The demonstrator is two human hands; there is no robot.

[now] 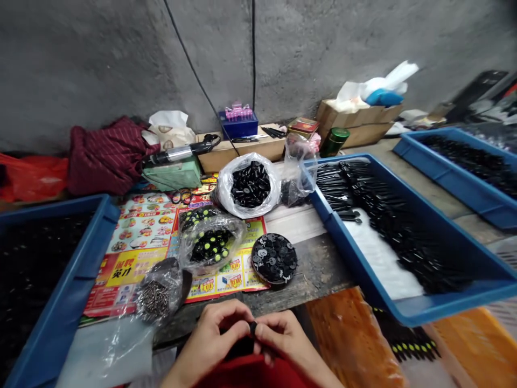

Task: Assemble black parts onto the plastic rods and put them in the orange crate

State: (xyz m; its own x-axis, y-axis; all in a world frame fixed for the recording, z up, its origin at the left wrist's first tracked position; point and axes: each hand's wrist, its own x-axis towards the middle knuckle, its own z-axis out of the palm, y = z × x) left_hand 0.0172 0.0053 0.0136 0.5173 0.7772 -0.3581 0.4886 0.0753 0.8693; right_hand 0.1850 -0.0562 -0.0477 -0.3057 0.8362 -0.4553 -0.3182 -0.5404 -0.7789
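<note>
The left hand [214, 339] and right hand [283, 337] curl close together at the near edge of a worn wooden bench [319, 272], their fingertips pinching a small black part [253, 327] between them. Just beyond lie a clear bag of metal screws [155, 298], a clear bag of black pieces with yellow-green tips [210, 245] and a round dish of black discs [273, 258], around a colourful printed flyer [133, 253]. Blue plastic trays [343, 258] of black parts sit to the left and right
</note>
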